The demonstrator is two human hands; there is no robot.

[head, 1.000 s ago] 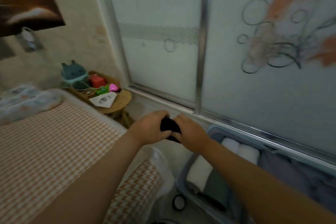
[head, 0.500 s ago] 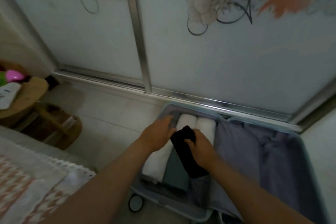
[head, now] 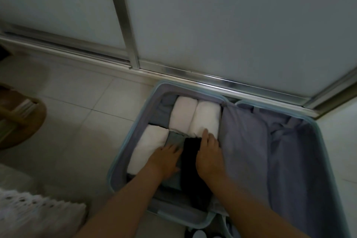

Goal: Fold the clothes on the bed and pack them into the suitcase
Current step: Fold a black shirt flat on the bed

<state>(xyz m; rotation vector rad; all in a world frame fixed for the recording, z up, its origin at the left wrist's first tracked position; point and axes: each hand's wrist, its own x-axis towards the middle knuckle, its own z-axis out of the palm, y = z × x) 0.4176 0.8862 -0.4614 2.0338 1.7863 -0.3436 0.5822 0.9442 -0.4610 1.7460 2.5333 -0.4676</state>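
Two hands flat in suitcase: L on grey cloth, R against black cloth

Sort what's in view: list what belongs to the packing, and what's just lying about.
Belongs to the packing:
- suitcase
- black garment, with the left hand and right hand on either side
- grey-green garment
- white rolls

Just lying about:
- wooden stand
- sliding door
- lace-edged bedspread
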